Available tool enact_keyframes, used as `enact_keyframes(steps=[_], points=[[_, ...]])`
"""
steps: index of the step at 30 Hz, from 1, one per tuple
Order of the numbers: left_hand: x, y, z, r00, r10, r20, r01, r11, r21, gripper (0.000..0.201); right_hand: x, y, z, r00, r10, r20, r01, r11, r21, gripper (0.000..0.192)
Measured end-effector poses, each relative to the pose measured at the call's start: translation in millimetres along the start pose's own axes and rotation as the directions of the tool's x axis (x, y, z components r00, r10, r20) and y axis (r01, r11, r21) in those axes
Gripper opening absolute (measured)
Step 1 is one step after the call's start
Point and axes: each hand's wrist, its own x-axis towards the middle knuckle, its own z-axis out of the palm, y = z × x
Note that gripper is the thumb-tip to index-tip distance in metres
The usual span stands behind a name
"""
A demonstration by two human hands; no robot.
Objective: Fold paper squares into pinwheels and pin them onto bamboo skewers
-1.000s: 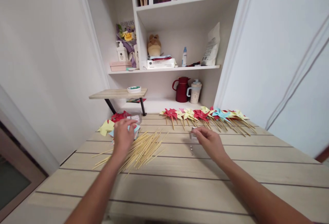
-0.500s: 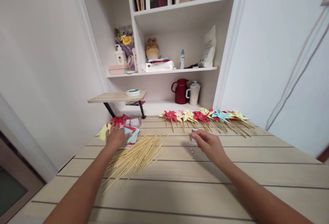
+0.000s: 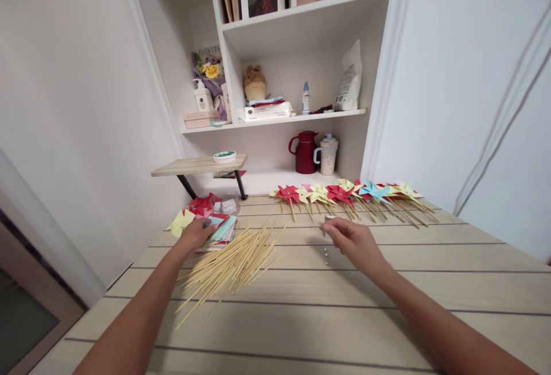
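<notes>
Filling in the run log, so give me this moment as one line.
left hand: on stack of coloured paper squares | right hand: pinching small clear container | pile of thin wooden sticks: between hands

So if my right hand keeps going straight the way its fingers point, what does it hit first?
Your right hand points up-left across the table. Its fingers already touch a small container; past that, probably the sticks of the pinwheel row, though depth is unclear.
</notes>
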Motion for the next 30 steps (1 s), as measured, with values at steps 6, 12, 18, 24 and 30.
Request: enact_keyframes(steps=[6, 12, 18, 24, 30], points=[[-3.8, 3.0, -8.6, 0.999, 0.035, -0.036, -0.036, 0.999, -0.024, 0.028, 0.6, -2.5, -0.2, 0.998, 0.022, 0.067, -0.02, 1.0, -0.017, 0.033], [-10.1, 9.6, -10.7, 0.971, -0.014, -0.237, 0.016, 1.0, 0.005, 0.027, 0.1, -1.1, 0.0, 0.985, 0.002, 0.172, 0.006, 0.999, -0.048, 0.034], [-21.3, 50.4, -26.4, 0.808, 0.086, -0.583, -0.15, 0.987, -0.063, 0.026, 1.1, -1.2, 3.3, 0.996, 0.044, 0.079, -0.053, 0.992, 0.116, 0.031], [-39.2, 139.2, -1.2, 0.947, -0.179, -0.268, -0.193, 0.348, -0.917, 0.027, 4.9, -7.6, 1.4, 0.991, 0.112, 0.074, -0.133, 0.887, 0.443, 0.067], [-66.2, 202.2, 49.7, 0.989, -0.022, 0.147, 0.143, -0.106, -0.984, 0.029, 5.2, -13.4, -4.5, 0.953, 0.246, 0.174, -0.298, 0.686, 0.664, 0.103]])
